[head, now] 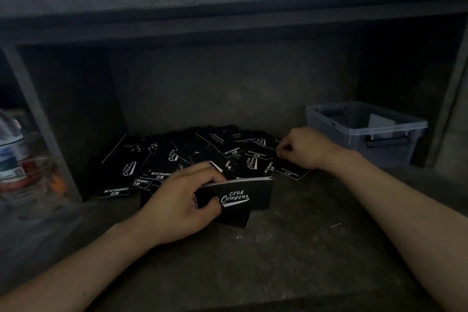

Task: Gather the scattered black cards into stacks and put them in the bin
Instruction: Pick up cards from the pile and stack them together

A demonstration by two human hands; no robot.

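A heap of black cards [177,159] printed "Camping Club" in white lies spread across the dark shelf floor. My left hand [177,200] grips a thick stack of cards [238,195] at its left end, the stack held on edge just in front of the heap. My right hand [301,149] is at the heap's right side, with fingertips pinched on a single card [263,145]. The grey translucent plastic bin [364,132] stands at the back right, open, with something pale inside.
The work area is a dark recessed concrete shelf [278,248] with a thick slab overhead. A partition [38,119] at left separates a compartment holding a plastic bottle [15,157]. A wall [453,99] closes the right side beyond the bin.
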